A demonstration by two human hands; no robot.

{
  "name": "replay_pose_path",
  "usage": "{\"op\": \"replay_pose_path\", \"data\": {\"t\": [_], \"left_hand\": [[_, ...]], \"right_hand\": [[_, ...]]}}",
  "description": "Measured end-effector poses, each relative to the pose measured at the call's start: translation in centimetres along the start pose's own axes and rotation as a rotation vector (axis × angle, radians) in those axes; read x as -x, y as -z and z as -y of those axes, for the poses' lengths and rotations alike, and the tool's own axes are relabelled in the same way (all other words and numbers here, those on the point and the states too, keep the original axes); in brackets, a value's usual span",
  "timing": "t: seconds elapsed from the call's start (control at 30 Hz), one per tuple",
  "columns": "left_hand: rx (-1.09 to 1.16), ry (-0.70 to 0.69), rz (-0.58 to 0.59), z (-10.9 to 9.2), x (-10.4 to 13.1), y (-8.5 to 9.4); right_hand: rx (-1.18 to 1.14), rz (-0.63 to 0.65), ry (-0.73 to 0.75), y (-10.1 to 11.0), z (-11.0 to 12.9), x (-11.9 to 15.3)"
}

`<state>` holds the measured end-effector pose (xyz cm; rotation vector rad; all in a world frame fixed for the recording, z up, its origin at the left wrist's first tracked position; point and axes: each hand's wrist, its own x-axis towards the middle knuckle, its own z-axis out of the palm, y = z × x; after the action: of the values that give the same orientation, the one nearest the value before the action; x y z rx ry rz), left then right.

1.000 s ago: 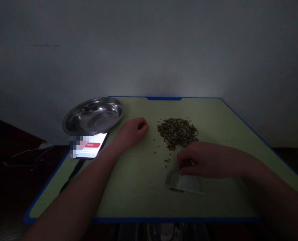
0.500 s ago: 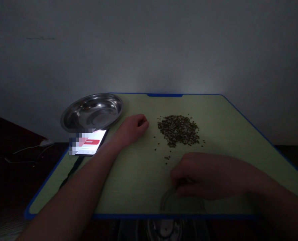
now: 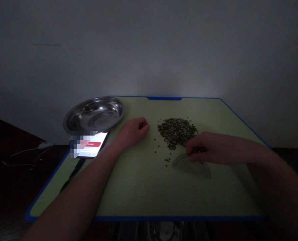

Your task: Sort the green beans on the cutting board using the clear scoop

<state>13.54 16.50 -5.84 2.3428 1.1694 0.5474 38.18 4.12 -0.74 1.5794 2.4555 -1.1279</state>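
My left hand [image 3: 134, 133] rests on the table with its fingers curled closed. Whether anything lies inside them I cannot make out. To its right spreads a pile of small dark brown grains [image 3: 177, 130], perhaps beans or seeds, with several strays at its near side. My right hand [image 3: 204, 147] is closed in a pinch beside the pile's near right edge. From its fingertips extends a clear, round-rimmed dish [image 3: 193, 168], faint and see-through, tilted above the tabletop; the grip on it is partly hidden by the fingers.
A shiny steel basin [image 3: 95, 115] stands at the back left of the green, blue-edged table [image 3: 139, 190]. In front of it a lit phone [image 3: 92, 147] lies near my left forearm, with a dark strap [image 3: 73, 172] below. Below the near edge is another metal vessel [image 3: 165, 230].
My right hand has moved away from me, up to the pile's near right edge, and the clear dish has moved with it. My left hand has stayed in place.
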Motion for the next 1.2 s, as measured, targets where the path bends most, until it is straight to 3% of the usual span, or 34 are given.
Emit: {"op": "replay_pose_path", "data": {"t": [0.13, 0.5, 1.0, 1.2], "left_hand": [[0.001, -0.005, -0.004, 0.0, 0.0, 0.0], [-0.006, -0.002, 0.004, 0.0, 0.0, -0.1], [-0.001, -0.012, 0.011, 0.2, 0.0, -0.2], [0.001, 0.0, 0.014, -0.2, 0.1, 0.0]], "right_hand": [[-0.012, 0.032, -0.023, -0.3, -0.1, -0.2], [0.118, -0.2, -0.136, 0.2, -2.5, -1.3], [0.066, -0.187, -0.056, 0.2, -1.8, -1.1], [0.053, -0.113, -0.023, 0.1, -1.2, -0.9]]}}
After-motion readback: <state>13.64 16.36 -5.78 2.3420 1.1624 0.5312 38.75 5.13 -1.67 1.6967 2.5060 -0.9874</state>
